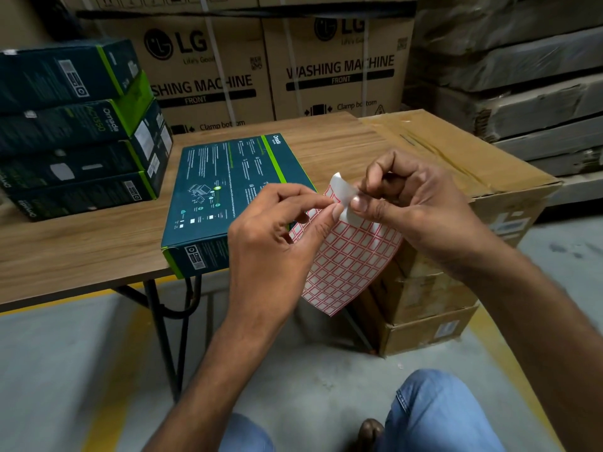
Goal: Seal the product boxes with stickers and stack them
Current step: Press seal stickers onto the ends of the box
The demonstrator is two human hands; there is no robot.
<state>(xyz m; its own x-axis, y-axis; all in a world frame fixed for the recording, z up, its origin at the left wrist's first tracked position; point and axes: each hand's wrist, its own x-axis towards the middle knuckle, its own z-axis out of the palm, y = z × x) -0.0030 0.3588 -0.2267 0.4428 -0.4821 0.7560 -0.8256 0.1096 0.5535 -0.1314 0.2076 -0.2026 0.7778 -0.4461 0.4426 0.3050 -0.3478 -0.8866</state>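
I see both grips pinched on the sticker sheet. My left grip nips its upper edge between thumb and forefinger, and my right grip nips the curled-back top corner. The sheet hangs below them, off the counter's near edge. The product box lies flat on the counter just beyond my left grip, with the stack of boxes at far left.
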